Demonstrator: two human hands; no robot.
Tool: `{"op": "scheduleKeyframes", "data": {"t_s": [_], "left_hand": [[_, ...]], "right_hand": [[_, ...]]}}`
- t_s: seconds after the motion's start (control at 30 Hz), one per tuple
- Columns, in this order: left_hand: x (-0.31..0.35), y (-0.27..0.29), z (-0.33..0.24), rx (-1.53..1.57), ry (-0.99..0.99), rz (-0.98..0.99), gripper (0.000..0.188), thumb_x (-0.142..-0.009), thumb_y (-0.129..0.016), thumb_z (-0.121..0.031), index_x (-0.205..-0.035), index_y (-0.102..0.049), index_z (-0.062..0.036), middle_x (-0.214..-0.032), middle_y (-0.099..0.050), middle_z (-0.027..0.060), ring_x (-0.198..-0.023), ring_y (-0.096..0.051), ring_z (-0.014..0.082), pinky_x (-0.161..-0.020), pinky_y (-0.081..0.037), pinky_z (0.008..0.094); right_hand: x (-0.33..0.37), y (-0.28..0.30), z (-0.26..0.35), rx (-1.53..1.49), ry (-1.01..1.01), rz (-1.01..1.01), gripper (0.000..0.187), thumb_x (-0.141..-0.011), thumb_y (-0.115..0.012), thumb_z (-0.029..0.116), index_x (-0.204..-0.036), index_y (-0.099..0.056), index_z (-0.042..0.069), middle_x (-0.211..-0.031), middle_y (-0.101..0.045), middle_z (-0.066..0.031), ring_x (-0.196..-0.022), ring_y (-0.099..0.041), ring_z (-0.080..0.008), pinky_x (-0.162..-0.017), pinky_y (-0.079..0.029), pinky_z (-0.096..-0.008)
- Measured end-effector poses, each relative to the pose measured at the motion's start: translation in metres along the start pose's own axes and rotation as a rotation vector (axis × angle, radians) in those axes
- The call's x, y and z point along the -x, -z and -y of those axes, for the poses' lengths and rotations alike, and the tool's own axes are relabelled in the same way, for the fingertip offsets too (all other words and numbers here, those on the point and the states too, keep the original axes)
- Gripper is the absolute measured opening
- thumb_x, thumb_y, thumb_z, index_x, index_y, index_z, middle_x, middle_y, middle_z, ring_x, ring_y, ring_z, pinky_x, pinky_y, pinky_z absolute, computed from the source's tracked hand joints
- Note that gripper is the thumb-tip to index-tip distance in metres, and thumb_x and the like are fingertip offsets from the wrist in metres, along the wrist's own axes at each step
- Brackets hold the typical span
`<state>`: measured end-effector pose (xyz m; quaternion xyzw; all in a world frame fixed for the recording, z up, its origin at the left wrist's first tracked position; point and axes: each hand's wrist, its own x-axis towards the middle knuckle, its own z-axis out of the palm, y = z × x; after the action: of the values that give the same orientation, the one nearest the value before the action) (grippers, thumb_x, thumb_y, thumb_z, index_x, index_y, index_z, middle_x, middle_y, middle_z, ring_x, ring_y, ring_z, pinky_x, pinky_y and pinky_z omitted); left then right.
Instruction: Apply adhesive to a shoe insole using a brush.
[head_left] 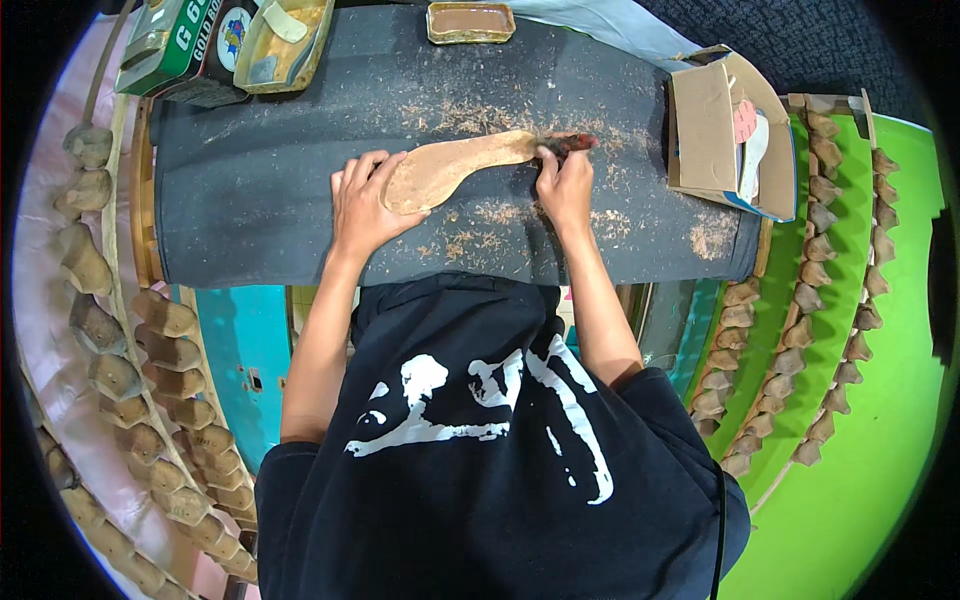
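A tan insole (440, 177), shaped like a shoe sole, lies slantwise over the dark table, its wide end at the left. My left hand (368, 203) grips that wide end, thumb along the near edge and fingers around the far side. At the narrow end, my right hand (566, 190) is closed on a short dark tool with a reddish end (575, 144). The tool meets the insole's tip; motion blur hides its exact kind. Light brown shavings (470, 117) are scattered around both hands.
At the back left stand a green tin (180, 50) and a yellowish tray (318, 45) with scraps. A small brown-filled dish (470, 38) sits at the far edge. An open cardboard box (698, 130) stands at right. Racks of shoe lasts (85, 265) line both sides.
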<state>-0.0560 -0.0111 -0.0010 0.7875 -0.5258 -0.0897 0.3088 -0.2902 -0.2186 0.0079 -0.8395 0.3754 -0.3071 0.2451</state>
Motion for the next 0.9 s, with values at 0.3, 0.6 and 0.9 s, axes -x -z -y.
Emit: {"op": "scheduleKeyframes", "data": {"t_s": [0.3,0.6,0.9], "left_hand": [[0.0,0.0,0.0,-0.015,-0.011,-0.002,0.091,-0.052,-0.099,-0.037,-0.135,-0.07,-0.0148,-0.128,-0.064,0.0054,-0.12,-0.059,0.0266,-0.102,-0.041,0.0431],[-0.001,0.001,-0.001,-0.025,-0.027,-0.013,0.088,-0.055,-0.099,-0.041,-0.133,-0.071,-0.0141,-0.127,-0.064,0.005,-0.118,-0.058,0.0268,-0.101,-0.04,0.0436],[0.0,-0.003,0.001,-0.036,-0.024,-0.035,0.089,-0.053,-0.099,-0.043,-0.133,-0.072,-0.0146,-0.128,-0.065,0.0046,-0.119,-0.058,0.0265,-0.102,-0.04,0.0437]], "right_hand": [[-0.005,0.0,0.007,0.032,-0.053,-0.071,0.016,-0.096,-0.07,0.009,-0.107,-0.064,-0.002,-0.095,-0.071,-0.025,-0.085,-0.071,-0.0458,-0.076,-0.057,-0.0512],[-0.026,-0.021,0.029,0.054,-0.144,-0.069,0.028,-0.095,-0.069,0.011,-0.116,-0.056,-0.001,-0.095,-0.068,-0.0261,-0.085,-0.069,-0.0471,-0.073,-0.056,-0.0528],[-0.024,-0.055,0.052,-0.143,-0.104,-0.069,0.03,-0.093,-0.073,0.012,-0.114,-0.058,-0.004,-0.093,-0.069,-0.0267,-0.084,-0.069,-0.0474,-0.074,-0.056,-0.0516]]}}
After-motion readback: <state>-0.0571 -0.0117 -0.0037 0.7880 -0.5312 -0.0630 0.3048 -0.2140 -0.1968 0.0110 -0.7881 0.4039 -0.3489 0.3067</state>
